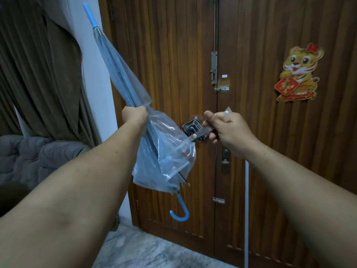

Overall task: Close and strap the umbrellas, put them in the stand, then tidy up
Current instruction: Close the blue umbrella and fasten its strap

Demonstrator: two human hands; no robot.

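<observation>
A clear plastic umbrella [119,74] with a blue tip and a blue hooked handle [180,211] hangs tilted in front of the door, tip up to the left. My left hand [135,115] grips its folded canopy around the middle. My right hand [226,128] pinches the umbrella's clear strap [195,135], pulled out to the right; a white snap shows on it. The lower canopy still bulges loose. Behind the strap, a striped black-and-white folded umbrella [192,127] hangs at the door; its lower part is hidden.
A brown wooden double door [260,132] with bolts and a lock fills the view ahead, with a tiger decoration [299,72] on it. A brown curtain [38,74] and grey bedding [29,157] are at the left. Marble floor [144,248] lies below. A thin white rod [247,209] leans at the door.
</observation>
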